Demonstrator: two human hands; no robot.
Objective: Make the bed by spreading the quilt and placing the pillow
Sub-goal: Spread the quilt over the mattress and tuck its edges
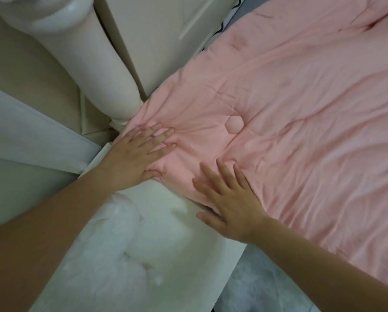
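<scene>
A person leans over the corner of a bed, both palms flat on a pink quilt (290, 122) that lies spread across the mattress. The left hand (136, 158) presses the quilt's corner just beside the base of the cream bedpost (94, 64), fingers straight and slightly splayed, thumb tucked at the fabric's edge. The right hand (229, 203) lies farther from the bedpost along the same edge, fingers straight and fanned apart, its thumb reaching onto the padded white bed frame (130, 239). Neither hand grips the cloth. From the bedpost, the quilt's long run stretches away to the right and up, beyond the fingertips, creased in long folds. The left hand sits nearer the corner, so smoothing probably proceeds outward from there. No pillow is in view.
</scene>
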